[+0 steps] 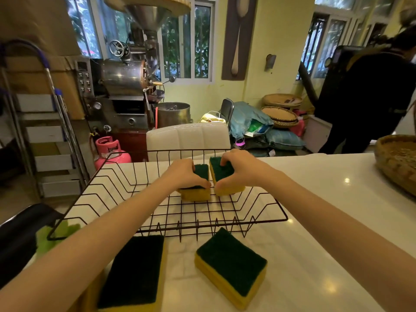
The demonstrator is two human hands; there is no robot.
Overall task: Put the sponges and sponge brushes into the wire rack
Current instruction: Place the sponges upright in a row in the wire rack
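A black wire rack (265,200) stands on the white counter in front of me. Inside it, my left hand (183,173) grips a yellow sponge with a dark green scouring top (196,194), and my right hand (238,168) grips a second such sponge (231,189) right beside it. Both sponges rest on the rack's floor near its far side. Two more sponges lie on the counter in front of the rack: one at the near left (135,273), partly under my left forearm, and one at the near middle (231,266). No sponge brush is visible.
A woven basket (396,163) sits at the counter's right edge. A green cloth (48,238) lies by the rack's left corner, next to a dark chair back (20,233). A white chair (188,137) stands behind the counter. A person in dark clothes (369,93) stands far right.
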